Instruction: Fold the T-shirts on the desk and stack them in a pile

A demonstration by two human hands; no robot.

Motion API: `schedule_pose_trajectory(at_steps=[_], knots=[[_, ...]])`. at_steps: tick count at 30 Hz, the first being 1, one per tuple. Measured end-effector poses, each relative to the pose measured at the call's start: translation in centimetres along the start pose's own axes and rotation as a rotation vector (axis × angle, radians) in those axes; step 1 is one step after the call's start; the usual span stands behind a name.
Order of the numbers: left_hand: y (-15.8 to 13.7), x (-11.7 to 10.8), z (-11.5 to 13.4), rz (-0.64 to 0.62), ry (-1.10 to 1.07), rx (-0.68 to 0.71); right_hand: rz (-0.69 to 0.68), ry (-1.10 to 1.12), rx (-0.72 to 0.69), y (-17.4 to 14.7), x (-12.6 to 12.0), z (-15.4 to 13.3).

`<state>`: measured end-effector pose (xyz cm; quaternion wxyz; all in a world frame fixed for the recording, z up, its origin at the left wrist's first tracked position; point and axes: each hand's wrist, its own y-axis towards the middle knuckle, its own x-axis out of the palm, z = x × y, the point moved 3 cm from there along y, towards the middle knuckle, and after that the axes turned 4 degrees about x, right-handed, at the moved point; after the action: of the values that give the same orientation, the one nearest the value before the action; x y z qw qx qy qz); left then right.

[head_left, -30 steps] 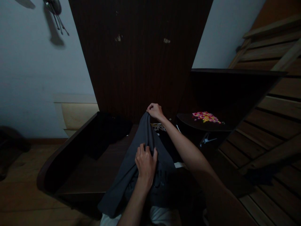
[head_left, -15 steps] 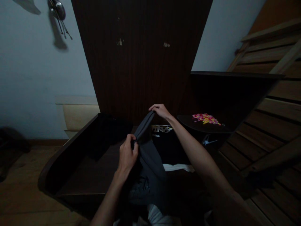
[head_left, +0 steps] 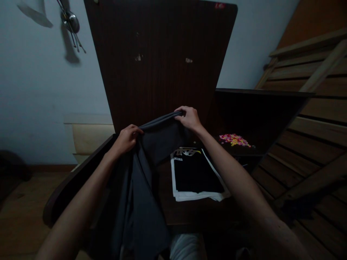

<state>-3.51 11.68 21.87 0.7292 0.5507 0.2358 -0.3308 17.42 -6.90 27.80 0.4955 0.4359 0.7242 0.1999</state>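
A dark grey cloth garment (head_left: pixel 146 180) hangs between my hands over the dark wooden desk; its exact kind I cannot make out. My left hand (head_left: pixel 127 139) is closed on its upper edge, and loose folds drop below it toward my lap. My right hand (head_left: pixel 189 117) pinches the other end of that edge, higher up and to the right. Between the hands the edge is stretched nearly straight. Just below and right of the cloth lies a flat folded black shirt (head_left: pixel 199 175) with pale lettering, on top of white folded cloth (head_left: pixel 187 196).
The desk (head_left: pixel 173 215) has a raised side rail (head_left: pixel 81 173) on the left and a tall dark back panel (head_left: pixel 159 79). Right of it, a shelf holds a heap of small pink and yellow pieces (head_left: pixel 235 139). Wooden slats (head_left: pixel 311 126) lean at the far right.
My hands have moved apart, the left one up and leftward, the right one slightly up. The cloth is now spread between them, and more of the folded black shirt shows.
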Motion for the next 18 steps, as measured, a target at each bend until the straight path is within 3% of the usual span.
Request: schedule_pose_trajectory(at_steps=[4, 8, 12, 18], knots=[[2.4, -1.1, -0.4, -0.002, 0.005, 0.095, 0.14, -0.131, -0.116, 0.6, -1.7, -2.3], [2.5, 0.1, 0.5, -0.013, -0.025, 0.056, 0.263, -0.252, -0.201, 1.2, -2.9, -3.4], [1.0, 2.8, 2.1, 0.045, -0.132, -0.064, 0.258, -0.328, -0.142, 1.7, -3.9, -3.1], [-2.5, 6.8, 5.2, 0.154, -0.172, -0.055, 0.231, -0.408, -0.001, 1.5, -5.3, -0.8]])
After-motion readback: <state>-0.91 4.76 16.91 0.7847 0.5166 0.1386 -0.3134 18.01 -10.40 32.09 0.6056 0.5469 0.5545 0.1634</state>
